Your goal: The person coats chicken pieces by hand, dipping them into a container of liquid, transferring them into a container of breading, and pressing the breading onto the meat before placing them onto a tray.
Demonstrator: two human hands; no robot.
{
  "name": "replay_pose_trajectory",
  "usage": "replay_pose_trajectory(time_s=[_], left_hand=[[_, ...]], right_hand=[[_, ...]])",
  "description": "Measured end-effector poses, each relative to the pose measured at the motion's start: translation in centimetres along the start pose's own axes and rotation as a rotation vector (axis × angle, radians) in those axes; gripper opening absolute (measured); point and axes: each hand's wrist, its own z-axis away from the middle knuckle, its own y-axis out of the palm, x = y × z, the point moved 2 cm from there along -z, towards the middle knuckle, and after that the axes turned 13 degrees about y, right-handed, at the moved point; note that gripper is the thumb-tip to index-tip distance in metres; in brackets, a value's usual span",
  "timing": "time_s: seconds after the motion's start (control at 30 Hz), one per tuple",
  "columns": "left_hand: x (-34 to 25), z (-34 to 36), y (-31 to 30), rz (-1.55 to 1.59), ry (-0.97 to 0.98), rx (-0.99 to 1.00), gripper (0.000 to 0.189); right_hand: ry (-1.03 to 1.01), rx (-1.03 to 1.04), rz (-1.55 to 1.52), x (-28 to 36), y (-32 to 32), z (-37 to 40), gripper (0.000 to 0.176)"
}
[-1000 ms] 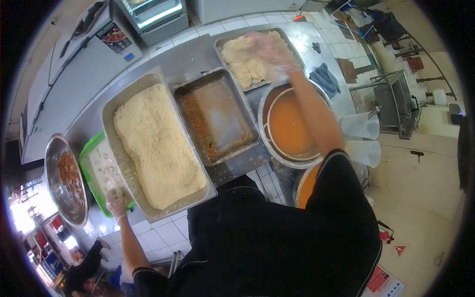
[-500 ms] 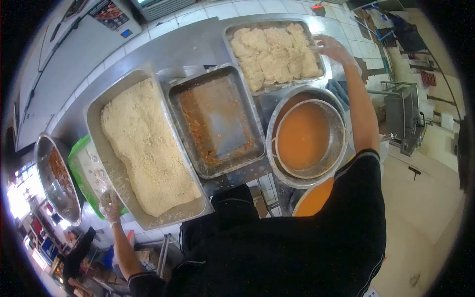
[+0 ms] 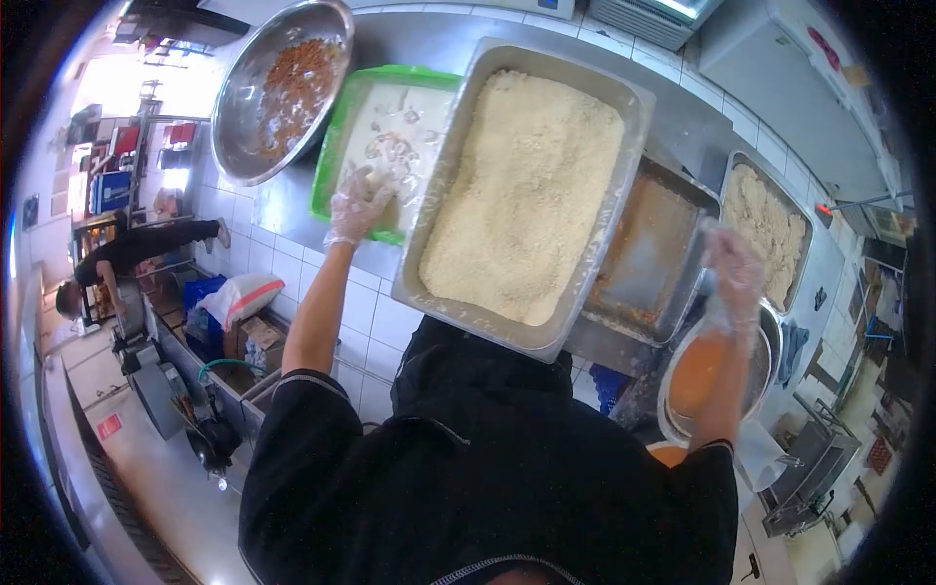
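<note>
My left hand [image 3: 359, 203], in a clear plastic glove, reaches into a green tray [image 3: 336, 146] of white, milky-looking contents with pale pieces in it. Its fingers are curled among the pieces; what they grip is hidden. My right hand [image 3: 733, 265], also gloved, is raised near the edge of a shallow metal tray [image 3: 634, 268] with brown residue, beside a pot of orange liquid [image 3: 697, 375]. Motion smears its fingers. Between my hands stands a deep metal pan [image 3: 639, 107] of pale crumbs [image 3: 531, 195].
A steel bowl [image 3: 234, 127] with brown bits stands at the far left. On the right, a metal tray [image 3: 733, 161] holds several coated pieces [image 3: 765, 229]. A person in dark clothes [image 3: 146, 249] bends over by equipment at the left. A white sack [image 3: 242, 297] lies below the counter.
My view has swung toward the left. My right hand has left the tray of coated pieces and come back near the pot and the residue tray. My left hand is now further into the green tray.
</note>
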Motion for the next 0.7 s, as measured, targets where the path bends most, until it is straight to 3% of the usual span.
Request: replay_pose_trajectory(time_s=[0.07,0.13,0.2,0.33,0.37,0.47,0.57,0.67,0.7], left_hand=[[-0.2,-0.4,-0.7,0.059,-0.009,-0.016,0.066],[0.1,-0.1,-0.5,0.132,0.008,-0.061,0.069],[1.4,-0.5,-0.5,0.175,0.071,-0.084,0.067],[4.2,-5.3,0.2,0.086,0.313,-0.061,0.051],[4.9,-7.2,0.4,0.029,0.386,-0.039,0.047],[4.7,-11.1,0.5,-0.272,0.401,0.382,0.040],[5.4,-12.6,1.4,-0.362,0.486,0.453,0.039],[6.7,-12.4,2.8,-0.352,0.380,0.299,0.038],[7.6,-12.3,4.7,-0.356,0.450,0.360,0.038]], right_hand=[[-0.128,0.078,-0.037,1.8,5.9,2.4,0.028],[0.002,0.104,-0.181,3.0,12.3,5.6,0.028],[-0.215,0.203,-0.327,-0.4,18.3,5.6,0.028],[-0.209,-0.049,-0.092,1.0,27.5,10.9,0.033],[-0.215,-0.118,-0.037,1.7,28.9,12.4,0.034],[-0.147,-0.141,-0.040,2.0,31.7,15.1,0.034],[-0.048,-0.188,0.000,2.2,32.3,16.7,0.035],[-0.040,-0.285,0.037,1.9,31.9,17.2,0.034],[-0.119,-0.316,0.015,1.2,31.3,17.2,0.033]])
